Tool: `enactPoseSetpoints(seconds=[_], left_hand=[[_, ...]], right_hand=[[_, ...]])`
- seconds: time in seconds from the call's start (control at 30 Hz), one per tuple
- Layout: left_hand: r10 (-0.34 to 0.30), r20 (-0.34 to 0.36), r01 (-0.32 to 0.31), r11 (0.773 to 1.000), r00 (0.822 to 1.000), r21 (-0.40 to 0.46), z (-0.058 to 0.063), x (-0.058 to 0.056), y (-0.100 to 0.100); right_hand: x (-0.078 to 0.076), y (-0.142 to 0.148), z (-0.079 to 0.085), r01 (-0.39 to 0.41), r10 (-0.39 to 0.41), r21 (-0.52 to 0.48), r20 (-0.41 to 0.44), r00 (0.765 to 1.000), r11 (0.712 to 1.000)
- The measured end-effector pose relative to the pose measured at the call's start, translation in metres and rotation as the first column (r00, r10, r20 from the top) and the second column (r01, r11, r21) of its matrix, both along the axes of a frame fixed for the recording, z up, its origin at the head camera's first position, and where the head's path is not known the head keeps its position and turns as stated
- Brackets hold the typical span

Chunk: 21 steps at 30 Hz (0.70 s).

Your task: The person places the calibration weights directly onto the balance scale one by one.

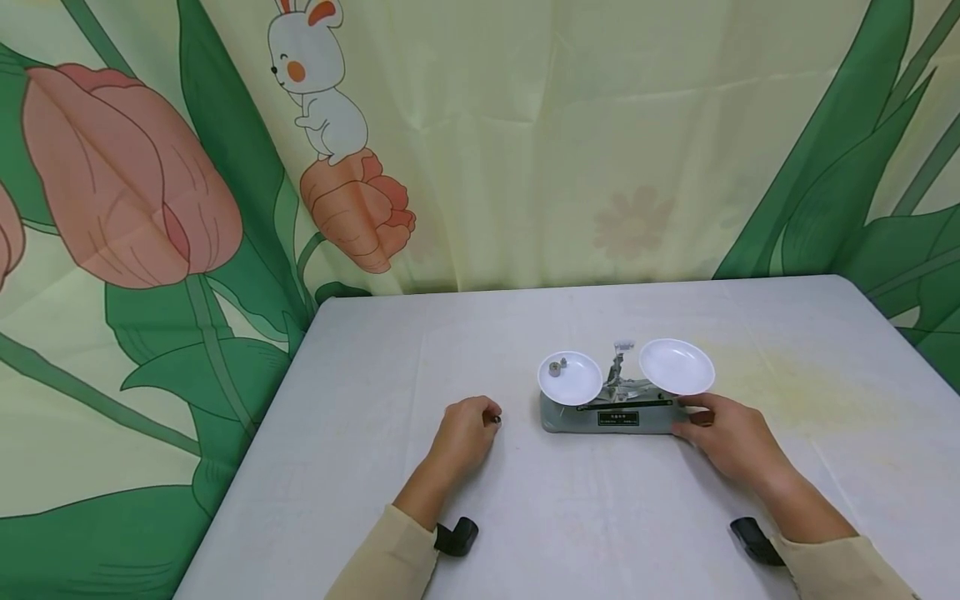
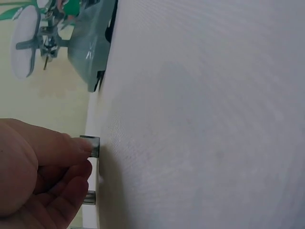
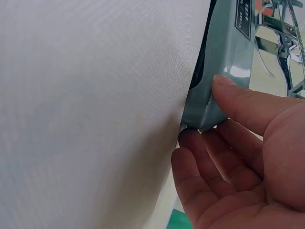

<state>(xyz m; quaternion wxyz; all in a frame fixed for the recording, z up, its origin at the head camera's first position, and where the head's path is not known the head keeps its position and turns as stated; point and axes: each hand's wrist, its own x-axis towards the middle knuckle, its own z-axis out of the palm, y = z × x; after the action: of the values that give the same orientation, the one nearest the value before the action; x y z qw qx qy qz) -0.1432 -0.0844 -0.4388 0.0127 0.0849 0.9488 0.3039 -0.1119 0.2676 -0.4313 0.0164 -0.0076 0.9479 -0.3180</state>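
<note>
A tabletop balance scale (image 1: 645, 420) with a grey-green base and two white pans stands on the table. On its left pan (image 1: 577, 388) lie two small metal weights (image 1: 555, 369); the right pan (image 1: 677, 367) holds nothing. My right hand (image 1: 731, 437) grips the base's right end, thumb (image 3: 238, 98) on the front face and fingers curled at the end. To the left of the scale, my left hand (image 1: 463, 429) is low over the table. Between its thumb and fingers it pinches a small shiny metal piece (image 2: 95, 147); a second metal piece (image 2: 89, 197) shows by the lower fingers.
A white cloth covers the table (image 1: 600, 517). Behind it hangs a curtain (image 1: 495, 150) printed with tulips, leaves and a rabbit. Black straps with camera mounts (image 1: 457, 537) sit on both wrists, over beige sleeves (image 1: 390, 558).
</note>
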Motion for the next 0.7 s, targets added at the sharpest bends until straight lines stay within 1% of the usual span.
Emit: enactPoseSetpoints(seconds=[0.1, 0.23, 0.47, 0.7], left_hand=[[0.003, 0.004, -0.003, 1.0, 1.0, 0.0, 0.001, 0.0, 0.0], [0.009, 0.035, -0.01, 1.0, 0.999, 0.009, 0.002, 0.001, 0.0], [-0.029, 0.029, 0.029, 1.0, 0.999, -0.009, 0.002, 0.001, 0.0], [-0.013, 0.053, 0.014, 1.0, 0.998, -0.007, 0.012, 0.004, 0.005]], right_hand=[[0.0, 0.0, 0.0, 0.0, 0.0, 0.004, 0.0, 1.0, 1.0], [0.0, -0.001, 0.0, 0.002, -0.002, 0.008, 0.013, 1.0, 1.0], [0.0, -0.001, 0.0, 0.001, -0.001, 0.008, 0.014, 1.0, 1.0], [0.0, -0.001, 0.001, 0.003, -0.004, 0.01, 0.021, 1.0, 1.0]])
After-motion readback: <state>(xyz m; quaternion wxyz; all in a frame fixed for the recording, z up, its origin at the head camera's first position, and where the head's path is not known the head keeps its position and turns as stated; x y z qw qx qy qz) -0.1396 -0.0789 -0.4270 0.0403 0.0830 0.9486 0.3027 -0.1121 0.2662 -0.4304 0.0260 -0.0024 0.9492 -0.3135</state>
